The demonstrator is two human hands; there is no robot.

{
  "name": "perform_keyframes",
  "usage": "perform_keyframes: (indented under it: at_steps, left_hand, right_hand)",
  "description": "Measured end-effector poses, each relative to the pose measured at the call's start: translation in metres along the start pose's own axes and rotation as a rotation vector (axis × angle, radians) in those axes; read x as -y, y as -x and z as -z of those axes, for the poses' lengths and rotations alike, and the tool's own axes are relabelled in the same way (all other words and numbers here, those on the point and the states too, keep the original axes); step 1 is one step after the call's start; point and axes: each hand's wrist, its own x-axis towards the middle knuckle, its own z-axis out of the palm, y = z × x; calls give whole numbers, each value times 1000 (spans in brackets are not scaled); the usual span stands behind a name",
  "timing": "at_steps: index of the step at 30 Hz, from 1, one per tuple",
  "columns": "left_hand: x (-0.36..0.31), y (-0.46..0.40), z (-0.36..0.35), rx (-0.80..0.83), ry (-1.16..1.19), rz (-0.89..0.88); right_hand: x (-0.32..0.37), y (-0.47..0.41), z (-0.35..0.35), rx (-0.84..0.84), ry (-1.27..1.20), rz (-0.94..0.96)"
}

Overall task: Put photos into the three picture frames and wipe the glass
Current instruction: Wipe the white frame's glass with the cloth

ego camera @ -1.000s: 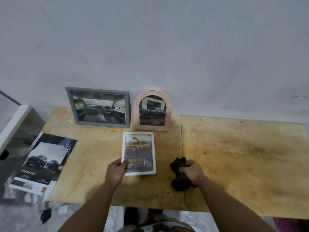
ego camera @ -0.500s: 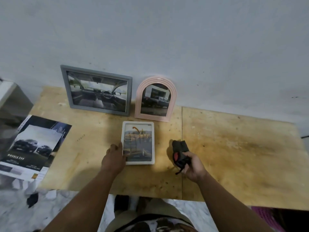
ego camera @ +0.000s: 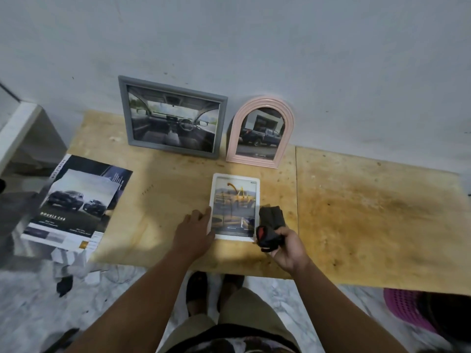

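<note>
**White frame steadied, cloth in hand: glass wipe about to start**

Nearest the camera, the person's two forearms reach out over the near edge of the table (ego camera: 369, 225). The right hand (ego camera: 285, 247) is palm-up, its fingers curled round a bunched dark cloth (ego camera: 271, 225) with a red patch; part of the cloth stands up above the fist, just beside the lower right corner of the white frame (ego camera: 234, 207). The left hand (ego camera: 195, 231) lies flat on the table, fingers straight and relaxed, fingertips touching the frame's left edge near its lower corner.

The white frame lies face-up on the table between the two hands and holds a photo with a yellow subject. Whether the cloth touches the glass cannot be told; it appears to sit at the frame's border.

To the left, a car brochure (ego camera: 76, 200) overhangs the table's left edge, with paper scraps on the floor below.

Further back, the grey frame (ego camera: 172, 115) and the pink arched frame (ego camera: 261, 132) stand upright against the wall, side by side, each with a car photo in it.

Assessment: all three frames appear filled, so the loading part looks done. The step in hand is wiping the white frame's glass. The next move calls for bringing the cloth across onto the glass and rubbing, while the left hand presses the frame so it does not slide. Whether the two standing frames have been wiped cannot be judged.
</note>
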Motion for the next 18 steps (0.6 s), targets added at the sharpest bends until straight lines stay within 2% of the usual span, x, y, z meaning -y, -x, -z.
perform_keyframes:
  at_steps: [3,7,9,11,15,18]
  left_hand:
    - [14,-5,1,-26,-89,-31]
    - [25,-25,-1,105,-70,-53]
    - [30,-32,-3,138,-60,-80]
    - [35,-35,-8,145,-61,-107]
    - [41,-33,-15,86,-69,-131]
    - [40,-33,-19,21,-54,-129]
  right_hand:
    - [-9,0,0,-65,28,19]
    - [-9,-5,-14,-55,266,20]
    - [0,-17,-31,-37,470,94]
    - [10,-36,-51,-60,760,235]
    - [24,-74,-98,-65,1468,647]
    - [21,-94,-124,-57,1799,877]
